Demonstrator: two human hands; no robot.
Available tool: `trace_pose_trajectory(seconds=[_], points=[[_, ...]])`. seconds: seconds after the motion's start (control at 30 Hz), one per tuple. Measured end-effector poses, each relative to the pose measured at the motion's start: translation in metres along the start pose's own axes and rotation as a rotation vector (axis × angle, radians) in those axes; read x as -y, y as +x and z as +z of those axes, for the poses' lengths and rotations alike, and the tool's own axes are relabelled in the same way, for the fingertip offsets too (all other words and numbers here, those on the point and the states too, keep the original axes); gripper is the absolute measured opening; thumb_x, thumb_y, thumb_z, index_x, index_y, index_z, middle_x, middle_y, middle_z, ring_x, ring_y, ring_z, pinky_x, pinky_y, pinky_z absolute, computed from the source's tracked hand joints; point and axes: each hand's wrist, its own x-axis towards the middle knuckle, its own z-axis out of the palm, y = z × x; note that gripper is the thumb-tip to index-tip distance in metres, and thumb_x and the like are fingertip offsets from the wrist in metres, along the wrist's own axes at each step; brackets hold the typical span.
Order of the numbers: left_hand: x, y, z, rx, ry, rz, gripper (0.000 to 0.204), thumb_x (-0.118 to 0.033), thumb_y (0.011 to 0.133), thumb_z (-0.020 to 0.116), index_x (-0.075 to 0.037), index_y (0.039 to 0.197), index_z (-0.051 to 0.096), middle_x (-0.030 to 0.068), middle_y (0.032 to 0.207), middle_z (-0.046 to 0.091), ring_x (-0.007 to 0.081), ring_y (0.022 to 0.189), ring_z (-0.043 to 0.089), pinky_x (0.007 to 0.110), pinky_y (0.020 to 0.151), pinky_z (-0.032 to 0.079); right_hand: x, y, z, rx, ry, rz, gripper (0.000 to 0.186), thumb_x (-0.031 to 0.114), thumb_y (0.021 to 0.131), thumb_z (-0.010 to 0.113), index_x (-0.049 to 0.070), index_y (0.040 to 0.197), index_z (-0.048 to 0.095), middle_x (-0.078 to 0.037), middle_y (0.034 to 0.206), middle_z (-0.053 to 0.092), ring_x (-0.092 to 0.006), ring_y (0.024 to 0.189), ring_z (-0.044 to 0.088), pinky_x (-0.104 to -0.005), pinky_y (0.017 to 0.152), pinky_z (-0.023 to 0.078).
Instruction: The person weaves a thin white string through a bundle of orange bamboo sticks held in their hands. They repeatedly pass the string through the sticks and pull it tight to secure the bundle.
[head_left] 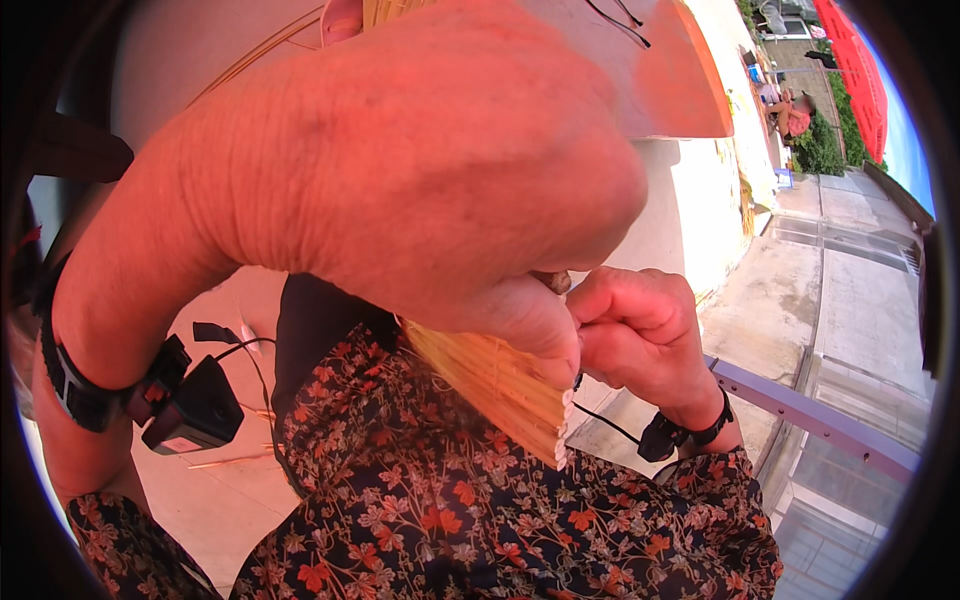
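Note:
My left hand (430,170) fills the upper middle of the view, close to the camera. Its fingers are closed round a flat bundle of yellow straw stalks (490,385), whose pale cut ends point down toward my lap. More of the stalks show beyond the hand at the top edge. Against the left thumb, my right hand (640,330) is closed in a pinch; what it grips is hidden. A small brown knob (557,282) pokes out between the two hands. Patterned dark cloth (430,500) covers my lap below the bundle.
A black boxy device (195,405) is strapped at my left wrist, with a cable. Loose stalks (232,458) lie on the floor at left. A purple metal bar (815,415) runs along the right. Farther off, a person (797,115) sits near a red canopy (855,70).

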Motion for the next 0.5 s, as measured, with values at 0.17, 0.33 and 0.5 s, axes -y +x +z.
trace_pose_trajectory(seconds=[0.17, 0.33, 0.5], points=[[0.007, 0.004, 0.007, 0.007, -0.041, 0.024, 0.053, -0.051, 0.064, 0.084, -0.010, 0.057, 0.051, 0.0023, 0.058, 0.047, 0.0273, 0.053, 0.053, 0.040, 0.046, 0.034, -0.005, -0.003, -0.004, -0.009, 0.001, 0.021, 0.003, 0.000, 0.092, 0.066, 0.001, 0.094, 0.068, 0.000, 0.080, 0.066, -0.0038, 0.072, 0.056, -0.0225, 0.064, 0.045], [0.019, 0.000, 0.012, 0.020, -0.064, 0.043, 0.054, -0.051, 0.065, 0.084, -0.009, 0.056, 0.050, 0.0023, 0.058, 0.047, 0.0273, 0.053, 0.053, 0.040, 0.046, 0.034, -0.009, 0.002, -0.006, 0.003, 0.079, 0.091, 0.003, 0.001, 0.093, 0.066, 0.001, 0.095, 0.068, 0.002, 0.080, 0.065, -0.0026, 0.074, 0.055, -0.0220, 0.065, 0.044], [0.002, -0.006, 0.006, 0.003, -0.011, 0.014, 0.054, -0.051, 0.065, 0.084, -0.009, 0.057, 0.051, 0.0022, 0.059, 0.047, 0.0269, 0.053, 0.053, 0.040, 0.046, 0.034, -0.001, 0.013, -0.009, 0.133, 0.102, 0.070, 0.005, 0.002, 0.094, 0.066, 0.001, 0.098, 0.069, 0.004, 0.077, 0.063, -0.0007, 0.070, 0.051, -0.0206, 0.060, 0.040]])
